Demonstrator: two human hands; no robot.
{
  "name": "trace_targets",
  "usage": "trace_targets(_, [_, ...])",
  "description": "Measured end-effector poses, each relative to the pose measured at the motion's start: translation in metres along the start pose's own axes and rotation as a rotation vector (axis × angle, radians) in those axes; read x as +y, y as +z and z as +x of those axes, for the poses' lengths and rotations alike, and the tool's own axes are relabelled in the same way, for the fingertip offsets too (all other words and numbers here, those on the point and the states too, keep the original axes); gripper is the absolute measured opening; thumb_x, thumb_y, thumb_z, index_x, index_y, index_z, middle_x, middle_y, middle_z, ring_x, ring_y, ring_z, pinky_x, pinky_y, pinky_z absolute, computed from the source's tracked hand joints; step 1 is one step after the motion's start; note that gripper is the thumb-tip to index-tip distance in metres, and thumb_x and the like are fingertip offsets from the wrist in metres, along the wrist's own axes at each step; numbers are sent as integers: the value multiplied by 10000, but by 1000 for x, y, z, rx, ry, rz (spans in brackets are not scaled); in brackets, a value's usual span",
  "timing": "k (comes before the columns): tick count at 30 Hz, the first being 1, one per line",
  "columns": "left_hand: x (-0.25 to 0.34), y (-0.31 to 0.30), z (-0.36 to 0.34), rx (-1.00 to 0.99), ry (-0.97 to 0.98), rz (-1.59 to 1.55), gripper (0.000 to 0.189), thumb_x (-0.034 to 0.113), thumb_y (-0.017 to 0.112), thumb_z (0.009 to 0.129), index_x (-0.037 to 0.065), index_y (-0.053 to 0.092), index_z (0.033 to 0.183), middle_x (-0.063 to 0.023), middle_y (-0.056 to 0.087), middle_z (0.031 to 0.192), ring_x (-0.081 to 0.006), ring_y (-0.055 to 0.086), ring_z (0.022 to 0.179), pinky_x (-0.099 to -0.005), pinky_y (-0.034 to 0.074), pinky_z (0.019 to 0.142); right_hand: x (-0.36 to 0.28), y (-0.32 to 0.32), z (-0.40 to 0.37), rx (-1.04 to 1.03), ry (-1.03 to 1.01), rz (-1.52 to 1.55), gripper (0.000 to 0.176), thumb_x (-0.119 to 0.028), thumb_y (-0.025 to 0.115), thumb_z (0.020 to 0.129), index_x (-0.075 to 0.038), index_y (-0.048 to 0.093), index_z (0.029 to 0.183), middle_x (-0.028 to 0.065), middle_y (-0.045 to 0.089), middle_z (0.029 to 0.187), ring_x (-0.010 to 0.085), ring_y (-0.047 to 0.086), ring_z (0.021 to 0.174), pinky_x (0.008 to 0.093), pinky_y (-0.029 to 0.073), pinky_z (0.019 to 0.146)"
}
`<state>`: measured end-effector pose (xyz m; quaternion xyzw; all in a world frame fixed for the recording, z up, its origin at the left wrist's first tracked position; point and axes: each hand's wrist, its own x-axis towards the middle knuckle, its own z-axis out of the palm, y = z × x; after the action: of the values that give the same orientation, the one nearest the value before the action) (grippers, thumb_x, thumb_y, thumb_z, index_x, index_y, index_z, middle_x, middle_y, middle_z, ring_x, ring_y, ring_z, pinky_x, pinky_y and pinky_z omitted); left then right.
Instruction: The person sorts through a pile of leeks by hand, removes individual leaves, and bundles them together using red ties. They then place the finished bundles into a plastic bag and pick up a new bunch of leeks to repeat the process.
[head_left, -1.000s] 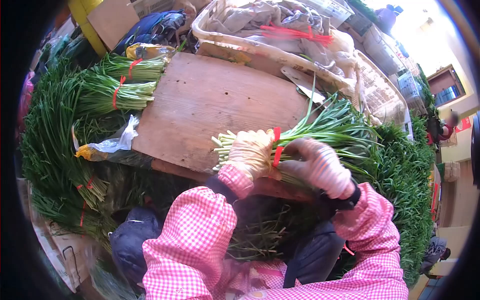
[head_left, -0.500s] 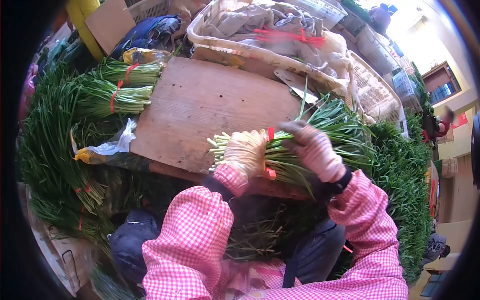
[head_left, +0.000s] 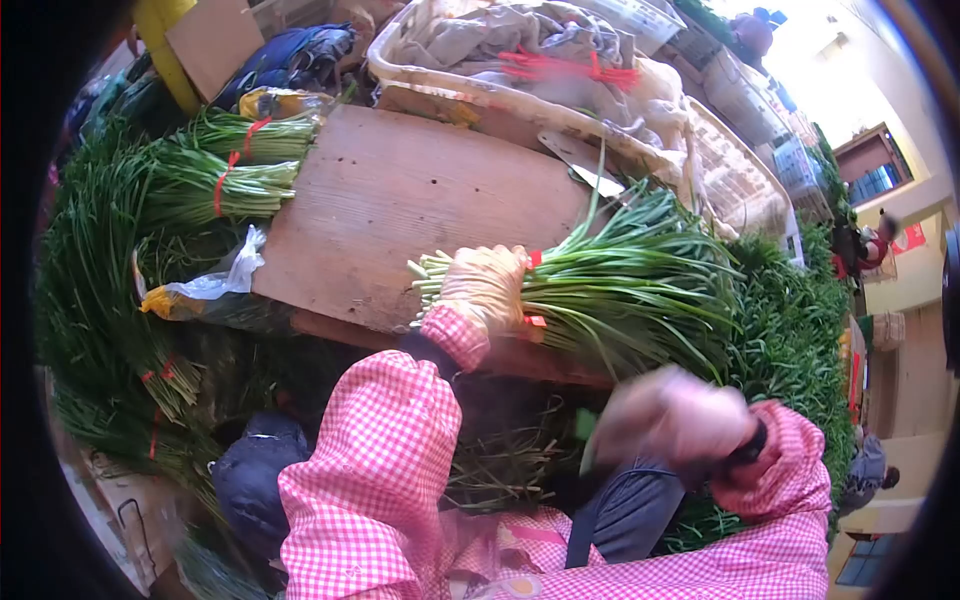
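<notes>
A bunch of long green stalks (head_left: 640, 280) lies across the right part of a wooden board (head_left: 400, 200), its pale cut ends pointing left. My left hand (head_left: 485, 287), in a pale glove, is closed around the bunch near those ends. Red ties show just right of its fingers. Over my right knee, below the leaves, my right hand (head_left: 670, 415) is smeared by motion. A thin greenish thing shows at its left edge, too blurred to name.
Tied green bunches (head_left: 235, 185) lie left of the board. Behind it stands a white crate (head_left: 450, 88) with cloth and red ties (head_left: 570, 70). A flat metal blade (head_left: 580, 162) rests at the board's back edge. Heaped greens (head_left: 790, 330) fill the right. People are in the right background.
My right hand has moved down and to the right, away from the red tie and leaves, toward my knee. My left hand keeps its hold on the bunch. The view has shifted slightly.
</notes>
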<state>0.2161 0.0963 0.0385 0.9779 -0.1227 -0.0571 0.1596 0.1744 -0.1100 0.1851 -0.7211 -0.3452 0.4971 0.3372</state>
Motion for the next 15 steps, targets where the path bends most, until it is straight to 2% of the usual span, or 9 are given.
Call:
trace_targets(1, [0, -5, 3, -11, 1, 4, 841, 646, 771, 431, 87, 527, 1011, -130, 609, 859, -296, 627, 790, -407, 491, 681, 17, 30, 12, -298, -253, 177, 315, -179, 611, 824, 9, 610, 1077, 170, 634, 1021, 272, 588, 998, 362, 452, 870])
trace_targets(3, [-1, -6, 2, 6, -19, 13, 849, 635, 776, 437, 73, 528, 1022, -124, 613, 885, -283, 624, 828, -392, 486, 710, 1, 52, 10, -327, -37, 102, 375, -214, 637, 828, -11, 578, 1137, 179, 617, 1042, 284, 591, 996, 345, 455, 877])
trace_targets(5, [4, -9, 0, -72, -27, 24, 852, 602, 797, 445, 59, 521, 1041, -111, 620, 929, -261, 620, 894, -365, 475, 767, 39, 42, 29, 377, -243, -347, 278, -161, 612, 801, -15, 601, 1037, 154, 604, 1000, 316, 596, 896, 383, 474, 794])
trace_targets(7, [5, -11, 3, -95, -46, 37, 846, 585, 798, 464, 67, 512, 1069, -112, 616, 945, -264, 616, 908, -370, 470, 771, 34, 25, 55, 797, 110, -682, 259, -183, 662, 779, -49, 605, 993, 123, 587, 893, 325, 584, 838, 377, 475, 732])
trace_targets(10, [4, -7, 4, -107, -59, 67, 821, 554, 797, 499, 79, 503, 1100, -109, 611, 968, -261, 614, 918, -379, 463, 770, 57, 14, 86, 788, -69, -663, 230, -182, 663, 772, -104, 621, 984, 125, 567, 895, 333, 579, 797, 386, 474, 696])
trace_targets(11, [0, 3, 6, -54, -35, 84, 817, 561, 797, 489, 89, 511, 1092, -102, 614, 955, -256, 617, 910, -375, 465, 757, 61, 14, 92, 757, -108, -609, 229, -156, 661, 737, -128, 632, 962, 113, 571, 871, 326, 583, 772, 388, 471, 678])
trace_targets(13, [-3, 14, 10, 64, -30, 125, 589, 421, 762, 603, 82, 539, 1030, -115, 611, 888, -285, 619, 839, -411, 479, 691, 64, 14, 102, 746, -74, -747, 215, -125, 647, 697, -134, 632, 911, 98, 567, 803, 315, 584, 741, 395, 469, 652])
trace_targets(15, [-3, 12, 8, 34, -34, 42, 635, 449, 780, 558, 83, 550, 1023, -121, 614, 889, -291, 620, 843, -406, 482, 704, 67, 7, 102, 769, -99, -855, 174, -160, 636, 709, -138, 604, 879, 87, 548, 778, 287, 587, 703, 396, 467, 613])
